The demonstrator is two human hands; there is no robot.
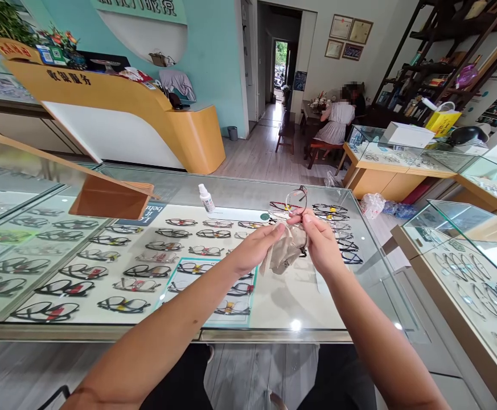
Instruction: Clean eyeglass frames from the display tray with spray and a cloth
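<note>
Above the glass counter, my left hand [254, 245] pinches a beige cleaning cloth [283, 256] that hangs down between my hands. My right hand [320, 242] grips a pair of thin-framed eyeglasses [297, 198]; one round lens sticks up above my fingers, and the other part sits behind or in the cloth. Both hands nearly meet at the cloth's top edge. A small white spray bottle [206, 199] stands upright on the counter, to the left of my hands and farther back.
Rows of eyeglasses [135, 285] lie under the glass counter top [274, 319]. A wooden-framed mirror [111, 196] stands at left. Other display cases [457, 267] are at right. Two people [337, 117] sit at a table in the back.
</note>
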